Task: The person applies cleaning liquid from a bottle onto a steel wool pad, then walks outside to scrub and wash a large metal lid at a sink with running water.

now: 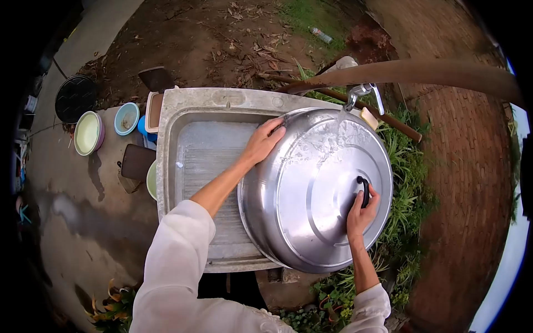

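Observation:
A big, domed metal pot lid [300,183] lies tilted across the right side of a stone sink [166,166] with a ribbed washboard floor. My left hand [265,143] grips the lid's far left edge, its fingers curled at the rim. On the right, my right hand [363,213] has its fingers and thumb closed around the black handle [364,191] of the lid. Water from a metal tap [355,97] runs onto the far part of the lid and spreads over its wet top.
A rusty pipe [411,72] crosses behind the sink by the tap, and a yellowish sponge [369,118] sits on the sink's far right corner. Basins [89,133] stand on the concrete at left. Plants [402,188] grow along a brick wall [461,211].

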{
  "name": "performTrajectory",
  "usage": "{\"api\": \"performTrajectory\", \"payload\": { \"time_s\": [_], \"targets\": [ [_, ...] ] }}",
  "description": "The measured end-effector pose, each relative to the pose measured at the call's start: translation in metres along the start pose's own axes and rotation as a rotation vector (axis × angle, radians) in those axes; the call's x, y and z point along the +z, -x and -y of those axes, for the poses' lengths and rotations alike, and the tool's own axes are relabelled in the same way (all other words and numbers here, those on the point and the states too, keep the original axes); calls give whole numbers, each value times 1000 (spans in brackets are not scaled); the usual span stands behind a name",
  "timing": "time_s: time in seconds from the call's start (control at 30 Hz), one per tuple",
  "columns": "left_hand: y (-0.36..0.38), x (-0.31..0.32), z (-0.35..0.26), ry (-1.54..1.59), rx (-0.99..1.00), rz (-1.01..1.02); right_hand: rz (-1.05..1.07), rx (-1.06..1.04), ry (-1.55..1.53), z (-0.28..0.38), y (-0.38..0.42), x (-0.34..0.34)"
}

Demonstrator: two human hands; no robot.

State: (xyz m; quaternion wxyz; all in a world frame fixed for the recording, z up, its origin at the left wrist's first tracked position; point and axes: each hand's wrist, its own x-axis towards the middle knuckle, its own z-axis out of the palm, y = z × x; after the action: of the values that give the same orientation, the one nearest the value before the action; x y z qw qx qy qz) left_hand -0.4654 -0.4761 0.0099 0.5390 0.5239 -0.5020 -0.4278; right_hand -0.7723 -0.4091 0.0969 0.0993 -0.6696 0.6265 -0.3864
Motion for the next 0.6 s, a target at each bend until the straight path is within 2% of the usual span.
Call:
{"api": "performTrajectory", "payload": {
  "time_s": [0.1,0.13,0.2,0.3,0.33,0.37,0.4,0.47,0.53,0.6],
  "targets": [
    [6,1,-27,-163,169,52,11,31,-36,0,-3,0],
    [34,1,-39,-226,241,52,17,60,-43,2,-2,0],
    [92,3,-43,-575,416,84,11,102,-59,4,0,-4],
    [108,8,-63,-708,500,107,28,131,-21,6,-1,-2],
    [94,9,-62,-712,508,111,3,82,-21,-2,-1,1],
    [65,10,-54,-569,439,78,-25,35,-16,-6,-1,2],
    [37,10,-46,-424,371,47,-18,81,-33,5,-2,-1],
    [4,14,-36,-302,16,-91,-3,85,-19,-1,-2,0],
    [26,15,-27,-206,16,-144,0,70,-12,-7,-3,-2],
    [85,9,5,-160,-18,-255,11,126,-2,-6,-2,-1]
  ]
}}
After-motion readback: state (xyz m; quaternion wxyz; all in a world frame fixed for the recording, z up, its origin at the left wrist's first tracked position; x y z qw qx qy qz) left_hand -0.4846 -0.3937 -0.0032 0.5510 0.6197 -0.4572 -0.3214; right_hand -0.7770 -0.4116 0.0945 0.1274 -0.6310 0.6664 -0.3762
